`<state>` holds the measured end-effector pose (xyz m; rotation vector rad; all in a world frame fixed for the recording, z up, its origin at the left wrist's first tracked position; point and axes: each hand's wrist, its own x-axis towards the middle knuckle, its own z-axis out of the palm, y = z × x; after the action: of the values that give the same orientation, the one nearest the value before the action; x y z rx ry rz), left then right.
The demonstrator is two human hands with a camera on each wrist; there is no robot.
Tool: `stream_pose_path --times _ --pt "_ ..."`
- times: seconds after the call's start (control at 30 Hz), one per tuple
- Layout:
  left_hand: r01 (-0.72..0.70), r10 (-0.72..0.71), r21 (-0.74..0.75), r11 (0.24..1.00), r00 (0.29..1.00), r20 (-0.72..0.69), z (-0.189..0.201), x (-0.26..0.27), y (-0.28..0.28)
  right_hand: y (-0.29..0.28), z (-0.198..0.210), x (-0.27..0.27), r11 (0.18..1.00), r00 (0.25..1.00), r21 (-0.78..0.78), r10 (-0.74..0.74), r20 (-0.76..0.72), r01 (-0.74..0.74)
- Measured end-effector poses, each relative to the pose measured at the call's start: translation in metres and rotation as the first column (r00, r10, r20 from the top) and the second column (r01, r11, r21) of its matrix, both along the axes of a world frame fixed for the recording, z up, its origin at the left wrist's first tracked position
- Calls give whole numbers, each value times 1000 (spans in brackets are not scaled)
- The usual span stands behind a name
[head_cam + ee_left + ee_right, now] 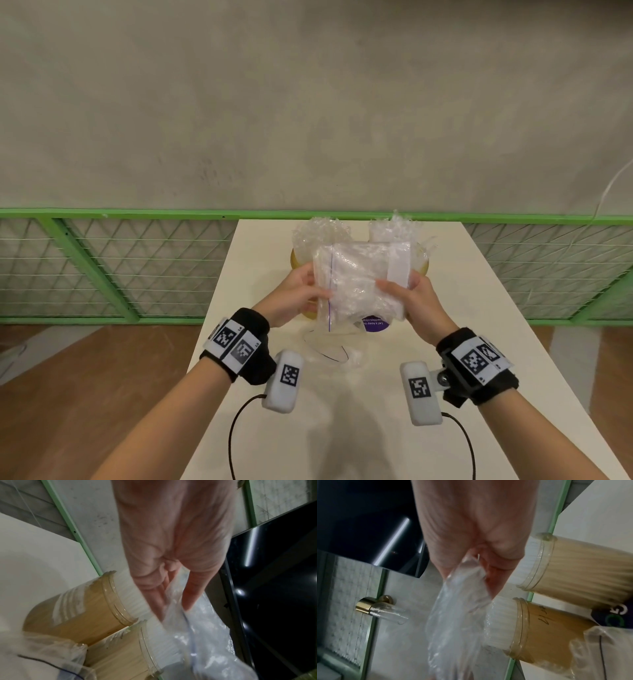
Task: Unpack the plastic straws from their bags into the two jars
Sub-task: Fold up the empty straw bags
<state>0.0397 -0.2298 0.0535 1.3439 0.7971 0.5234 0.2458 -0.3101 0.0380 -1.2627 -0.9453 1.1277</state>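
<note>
I hold a clear zip bag of plastic straws [359, 281] up over the white table [479, 342], one hand at each side. My left hand [317, 286] pinches the edge with the purple zip line, and its fingers [161, 601] show on the plastic in the left wrist view. On the opposite edge, by the white strip, my right hand [397, 282] grips the bag [453, 622]. Behind the bag stand two yellowish jars [297, 260] [424, 265], both with white straws [320, 231] sticking out. The bag hides most of each jar.
An empty crumpled zip bag [325, 353] lies on the table in front of the jars, next to a purple round label [373, 323]. A green mesh fence [102, 267] and a grey wall run behind the table. Wooden floor lies on both sides.
</note>
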Motion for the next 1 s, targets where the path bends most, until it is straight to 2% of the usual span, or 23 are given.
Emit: stream_pose_path --times 0.1,0.2,0.3,0.4,0.53,0.6,0.67,0.7,0.77,0.83,0.9,0.93,1.0 --pt "-20 27 -71 997 994 103 3 -2 2 -4 0 4 998 979 18 64 -194 -61" --pt "-51 82 -165 985 979 186 0 -5 8 -5 3 5 998 994 70 11 -113 -4" --pt "-86 129 -237 968 977 173 -3 -6 9 -3 1 7 987 997 154 -41 -69 51" --pt "-61 99 -222 973 981 168 -4 -4 9 -3 3 3 980 998 193 -43 -47 51" --pt "-106 145 -205 973 972 183 -6 -2 10 -1 -2 0 989 997 145 -12 -81 24" --pt "-176 213 -178 968 954 213 -9 -4 12 -1 -2 2 995 966 96 61 -251 -38" --pt "-254 282 -139 957 927 247 -13 -7 13 0 -9 6 996 883 34 84 -462 -77" --pt "-282 301 -112 953 918 259 -16 -7 14 0 -13 6 994 869 3 93 -486 -105" --pt "-306 305 -37 951 917 256 -21 -1 12 -2 -19 -2 979 871 -8 176 -458 -202" --pt "-297 281 36 954 932 229 -23 9 5 0 -22 -10 973 884 -3 207 -419 -229" --pt "-260 240 66 963 947 214 -24 17 -5 5 -20 -15 994 915 26 105 -390 -103" --pt "-211 194 71 975 962 194 -24 18 -8 8 -19 -14 1000 934 23 9 -357 -1" --pt "-26 19 44 999 989 146 -24 14 -8 12 -17 -7 988 959 -3 -153 -239 157"
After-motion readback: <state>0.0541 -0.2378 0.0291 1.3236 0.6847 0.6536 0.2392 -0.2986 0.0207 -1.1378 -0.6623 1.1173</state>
